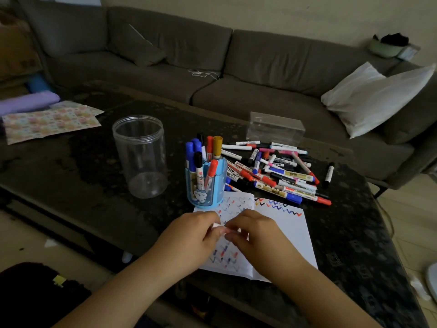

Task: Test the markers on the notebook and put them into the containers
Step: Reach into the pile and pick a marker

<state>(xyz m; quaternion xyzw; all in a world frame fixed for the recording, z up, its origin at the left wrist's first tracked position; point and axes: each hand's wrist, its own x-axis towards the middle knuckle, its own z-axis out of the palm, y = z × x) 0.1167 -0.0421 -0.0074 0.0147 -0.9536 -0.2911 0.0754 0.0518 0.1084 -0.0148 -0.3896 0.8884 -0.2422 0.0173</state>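
1. Both hands meet low in the view over the open notebook [279, 235]. The left hand [189, 237] and right hand [257, 237] each pinch one end of a small white marker [218, 227], fingers curled round it. Most of its barrel is hidden by the fingers, so I cannot tell whether the cap is on or coming off.

2. That marker looks light, stiff and smooth-sided. It would likely handle best with one hand on the barrel and the other on the cap, pulling straight apart along its length. A slick plastic barrel may slip if pinched only at the tip.

3. The notebook lies flat on the dark desk [94, 176], its pages already covered with zigzag test strokes in red, blue and black. Thin paper may shift or wrinkle under a nib unless one hand steadies it.

4. Just beyond the notebook's far left corner stands a blue pen holder [205, 188], already crowded with upright markers. A new one must be threaded between their caps, and the holder could tip if knocked.

5. Left of it stands a clear jar [140, 157], open-mouthed and holding nothing, with easy access.

6. Right of the holder, a loose pile of markers [276, 171] lies on the desk, touching the notebook's far edge. One black marker [329, 175] lies apart to the right. Round barrels may roll.

7. Behind the pile sits a clear box [275, 127]. Patterned paper [50, 121] lies far left, and a sofa [212, 67] with a white pillow [373, 95] stands beyond the desk.
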